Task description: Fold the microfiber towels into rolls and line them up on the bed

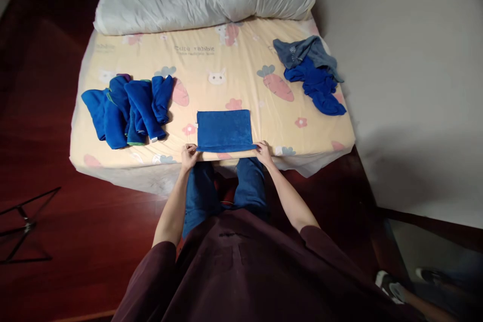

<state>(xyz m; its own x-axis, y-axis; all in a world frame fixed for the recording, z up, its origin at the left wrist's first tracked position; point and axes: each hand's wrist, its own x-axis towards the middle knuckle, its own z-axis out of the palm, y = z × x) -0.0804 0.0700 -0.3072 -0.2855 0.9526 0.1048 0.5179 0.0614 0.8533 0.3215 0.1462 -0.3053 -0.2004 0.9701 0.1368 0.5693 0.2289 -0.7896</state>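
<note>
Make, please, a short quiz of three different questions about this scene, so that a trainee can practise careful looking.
1. True or false: the left hand and the right hand hold the near edge of the middle blue cloth.
2. What colour is the upper cloth of the crumpled pile on the right? A) green B) grey C) red
3. Fill in: the vegetables printed on the sheet are ____.

Key: 1 true; 2 B; 3 carrots.

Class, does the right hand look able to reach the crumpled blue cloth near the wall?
Probably yes: the right hand holds the rectangular blue cloth, but nothing blocks its way to the crumpled blue cloth, partly under grey cloth.
</note>
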